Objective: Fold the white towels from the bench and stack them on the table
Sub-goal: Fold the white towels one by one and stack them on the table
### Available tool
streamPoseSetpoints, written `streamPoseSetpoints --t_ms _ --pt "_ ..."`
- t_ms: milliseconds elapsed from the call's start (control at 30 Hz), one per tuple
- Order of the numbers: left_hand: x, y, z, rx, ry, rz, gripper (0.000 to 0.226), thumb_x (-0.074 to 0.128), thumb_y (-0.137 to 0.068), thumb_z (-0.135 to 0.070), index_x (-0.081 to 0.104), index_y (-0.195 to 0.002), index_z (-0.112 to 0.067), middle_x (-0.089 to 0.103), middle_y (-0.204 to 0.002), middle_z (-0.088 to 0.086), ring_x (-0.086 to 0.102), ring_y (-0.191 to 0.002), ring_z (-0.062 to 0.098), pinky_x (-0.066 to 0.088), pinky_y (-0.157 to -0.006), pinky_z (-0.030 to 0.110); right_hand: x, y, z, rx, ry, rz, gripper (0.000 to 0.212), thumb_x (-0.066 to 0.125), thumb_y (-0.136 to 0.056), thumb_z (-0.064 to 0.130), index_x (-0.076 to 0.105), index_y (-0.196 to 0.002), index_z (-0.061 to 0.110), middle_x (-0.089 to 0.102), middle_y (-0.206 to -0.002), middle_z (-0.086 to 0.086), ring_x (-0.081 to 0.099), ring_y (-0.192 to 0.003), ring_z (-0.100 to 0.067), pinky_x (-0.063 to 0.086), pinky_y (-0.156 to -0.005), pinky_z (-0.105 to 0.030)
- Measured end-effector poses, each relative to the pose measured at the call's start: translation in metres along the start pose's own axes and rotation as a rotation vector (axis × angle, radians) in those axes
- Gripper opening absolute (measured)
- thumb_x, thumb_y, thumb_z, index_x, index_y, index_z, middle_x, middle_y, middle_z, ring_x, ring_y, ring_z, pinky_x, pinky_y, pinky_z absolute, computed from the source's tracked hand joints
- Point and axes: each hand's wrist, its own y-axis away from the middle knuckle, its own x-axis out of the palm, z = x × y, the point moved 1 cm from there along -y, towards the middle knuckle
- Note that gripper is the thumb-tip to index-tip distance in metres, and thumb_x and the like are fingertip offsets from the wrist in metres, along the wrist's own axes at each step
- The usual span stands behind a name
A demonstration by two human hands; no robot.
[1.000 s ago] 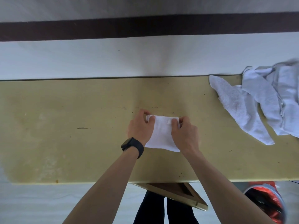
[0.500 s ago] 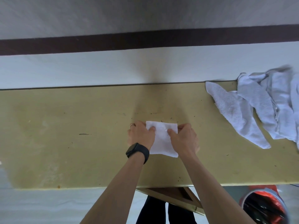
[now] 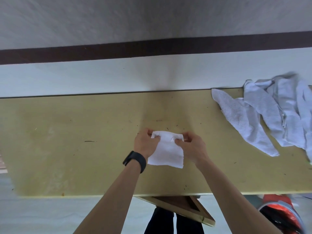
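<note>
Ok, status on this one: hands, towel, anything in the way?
Left hand and right hand pinch the towel by its far corners. Pile lies apart, right. Nothing blocking.

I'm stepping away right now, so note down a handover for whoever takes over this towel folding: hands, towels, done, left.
Left hand pinches the far left corner of the folded towel; right hand pinches its far right corner.
Folded towel: middle of the yellow surface.
Unfolded towels: heaped at the surface's right end.
Done: this towel partly folded; no stack in view.
Left: finish it, start the stack, fold the heap.
</note>
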Motion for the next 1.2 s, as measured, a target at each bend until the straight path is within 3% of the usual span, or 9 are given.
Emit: streamPoseSetpoints --t_ms 133,267,467,567,700,900,1000,1100,1200 --pt "-0.022 0.016 -0.006 0.109 0.102 0.045 0.014 0.07 -0.086 -0.021 0.059 -0.093 -0.023 0.064 -0.094 -0.004 0.058 -0.085 0.016 0.043 -0.066 0.025 -0.017 0.018 0.012 -0.137 -0.062 0.008 0.011 0.075 -0.082 0.029 0.068 -0.09 0.025 0.071 -0.091 0.006 0.065 -0.089 -0.012 0.047 -0.072 -0.028" --pt "-0.066 0.056 -0.027 0.319 0.098 0.056 0.02 0.078 -0.082 -0.02 0.067 -0.095 -0.03 0.072 -0.096 -0.011 0.067 -0.089 0.007 0.05 -0.075 0.021 -0.043 0.053 0.047 -0.333 -0.046 -0.014 0.015 0.077 -0.084 0.018 0.066 -0.089 0.028 0.072 -0.091 0.016 0.064 -0.093 0.002 0.045 -0.076 -0.021" --pt "-0.151 0.149 -0.075 0.472 0.223 -0.053 0.015 0.082 -0.079 -0.018 0.076 -0.091 -0.025 0.076 -0.086 -0.011 0.069 -0.083 0.005 0.05 -0.073 0.014 -0.085 0.14 0.12 -0.552 -0.048 0.012 0.013 0.076 -0.086 0.02 0.067 -0.09 0.028 0.071 -0.091 0.02 0.067 -0.089 -0.002 0.051 -0.084 -0.023" --pt "-0.189 0.202 -0.094 0.526 0.285 -0.12 0.017 0.079 -0.081 -0.011 0.077 -0.095 -0.019 0.077 -0.089 -0.007 0.071 -0.086 0.008 0.053 -0.076 0.017 -0.093 0.183 0.155 -0.662 -0.031 0.015 0.014 0.077 -0.086 0.019 0.067 -0.091 0.028 0.072 -0.091 0.017 0.069 -0.087 -0.006 0.054 -0.081 -0.027" --pt "-0.231 0.267 -0.095 0.553 0.34 -0.23 0.018 0.079 -0.082 -0.009 0.077 -0.099 -0.015 0.077 -0.094 -0.005 0.072 -0.09 0.01 0.055 -0.079 0.019 -0.088 0.238 0.195 -0.818 -0.016 0.096 0.013 0.073 -0.09 0.019 0.066 -0.094 0.03 0.073 -0.093 0.012 0.067 -0.084 0.001 0.052 -0.071 -0.017" --pt "-0.256 0.357 -0.018 0.399 0.206 -0.516 0.01 0.078 -0.083 -0.031 0.073 -0.09 -0.027 0.074 -0.089 -0.01 0.068 -0.086 0.006 0.05 -0.075 0.019 -0.046 0.306 0.205 -1.022 0.164 0.363 0.007 0.071 -0.09 0.024 0.067 -0.085 0.027 0.068 -0.08 0.019 0.063 -0.076 0.001 0.044 -0.069 -0.013" --pt "-0.254 0.42 0.046 0.368 0.419 -0.626 0.012 0.078 -0.085 -0.023 0.072 -0.092 -0.015 0.074 -0.089 -0.006 0.069 -0.088 0.009 0.05 -0.073 0.018 -0.005 0.352 0.186 -1.074 0.181 0.516 0.012 0.072 -0.09 0.021 0.063 -0.084 0.026 0.064 -0.073 0.019 0.058 -0.069 0.002 0.04 -0.063 -0.009" --pt "-0.251 0.491 0.112 0.307 0.569 -0.78 0.017 0.078 -0.085 -0.023 0.071 -0.093 -0.009 0.074 -0.09 0.01 0.069 -0.083 0.019 0.053 -0.073 0.034 0.044 0.406 0.162 -1.121 0.215 0.683 0.017 0.071 -0.09 0.021 0.059 -0.079 0.025 0.057 -0.063 0.016 0.05 -0.059 0.002 0.038 -0.058 -0.012" --pt "-0.244 0.565 0.183 0.237 0.698 -0.935 0.015 0.071 -0.091 -0.025 0.072 -0.099 -0.012 0.075 -0.096 0.0 0.07 -0.092 0.017 0.054 -0.083 0.032 0.103 0.475 0.132 -1.129 0.249 0.871 0.029 0.07 -0.091 0.021 0.052 -0.07 0.021 0.045 -0.056 0.017 0.039 -0.055 -0.001 0.032 -0.053 -0.016"
